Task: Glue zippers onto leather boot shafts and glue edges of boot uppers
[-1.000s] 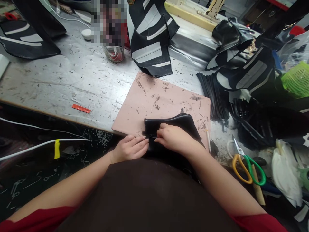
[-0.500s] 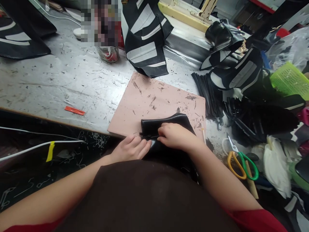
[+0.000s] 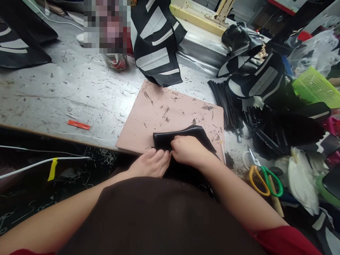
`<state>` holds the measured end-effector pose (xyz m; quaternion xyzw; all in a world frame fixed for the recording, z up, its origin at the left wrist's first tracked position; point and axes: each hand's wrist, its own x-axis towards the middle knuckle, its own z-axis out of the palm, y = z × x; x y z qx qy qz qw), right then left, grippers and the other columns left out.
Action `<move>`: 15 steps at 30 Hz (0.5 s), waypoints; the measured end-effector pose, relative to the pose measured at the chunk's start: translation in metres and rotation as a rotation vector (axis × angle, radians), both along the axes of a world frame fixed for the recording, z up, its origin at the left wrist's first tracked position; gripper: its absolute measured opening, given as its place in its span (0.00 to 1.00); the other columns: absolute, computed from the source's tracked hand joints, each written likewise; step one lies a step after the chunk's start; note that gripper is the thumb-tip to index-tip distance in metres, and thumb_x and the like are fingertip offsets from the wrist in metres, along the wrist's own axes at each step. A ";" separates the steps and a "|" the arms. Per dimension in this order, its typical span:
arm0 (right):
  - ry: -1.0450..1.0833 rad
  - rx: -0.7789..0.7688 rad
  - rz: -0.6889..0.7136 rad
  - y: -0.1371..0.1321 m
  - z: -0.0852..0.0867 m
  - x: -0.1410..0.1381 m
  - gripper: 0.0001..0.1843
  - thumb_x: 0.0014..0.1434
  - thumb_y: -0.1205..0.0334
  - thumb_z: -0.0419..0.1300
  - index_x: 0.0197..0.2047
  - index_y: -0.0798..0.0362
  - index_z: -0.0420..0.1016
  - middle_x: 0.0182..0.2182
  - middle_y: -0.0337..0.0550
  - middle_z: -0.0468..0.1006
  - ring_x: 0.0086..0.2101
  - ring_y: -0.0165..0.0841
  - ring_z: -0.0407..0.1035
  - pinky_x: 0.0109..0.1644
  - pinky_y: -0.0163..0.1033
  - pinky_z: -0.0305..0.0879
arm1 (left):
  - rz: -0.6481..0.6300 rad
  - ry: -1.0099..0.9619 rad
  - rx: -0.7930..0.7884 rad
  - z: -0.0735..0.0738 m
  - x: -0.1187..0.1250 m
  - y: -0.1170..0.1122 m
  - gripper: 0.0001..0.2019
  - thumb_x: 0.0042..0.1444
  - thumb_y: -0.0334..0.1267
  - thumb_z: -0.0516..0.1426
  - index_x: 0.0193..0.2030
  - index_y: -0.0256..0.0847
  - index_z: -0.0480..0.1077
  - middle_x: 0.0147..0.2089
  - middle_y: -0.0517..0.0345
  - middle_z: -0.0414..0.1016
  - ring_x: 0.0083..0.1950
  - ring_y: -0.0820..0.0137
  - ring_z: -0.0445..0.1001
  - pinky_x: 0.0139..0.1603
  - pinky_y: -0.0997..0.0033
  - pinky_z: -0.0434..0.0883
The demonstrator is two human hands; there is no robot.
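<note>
A shiny black leather piece (image 3: 180, 132) lies folded over the front edge of a pink board (image 3: 159, 106), its lower part hanging toward my lap. My left hand (image 3: 152, 161) is closed at the lower edge of the leather, fingers bent together. Just right of it, my right hand (image 3: 186, 148) pinches the same leather, its fingertips touching or nearly touching the left ones. What lies between the fingertips is hidden. A thin white stick (image 3: 222, 150) rests at the right side of the board.
Scissors (image 3: 262, 175) with orange and green handles lie at the right, below a bundle of black strips (image 3: 225, 102). Black panels with white patches (image 3: 156, 53) stand behind the board. An orange strip (image 3: 79, 124) and a glass jar (image 3: 116, 63) are on the metal table (image 3: 66, 92).
My left hand has moved right along the leather edge, up against my right hand. My right hand has shifted little. The whole view has slid slightly left.
</note>
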<state>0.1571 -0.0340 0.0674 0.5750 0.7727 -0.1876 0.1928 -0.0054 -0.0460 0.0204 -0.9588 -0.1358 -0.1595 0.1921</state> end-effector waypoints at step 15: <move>0.258 -0.119 -0.219 -0.001 0.005 0.050 0.05 0.56 0.62 0.54 0.30 0.52 0.68 0.34 0.40 0.70 0.33 0.30 0.65 0.34 0.32 0.58 | -0.097 0.090 -0.076 -0.004 -0.007 0.007 0.16 0.59 0.30 0.46 0.51 0.38 0.67 0.54 0.53 0.70 0.49 0.65 0.70 0.44 0.66 0.68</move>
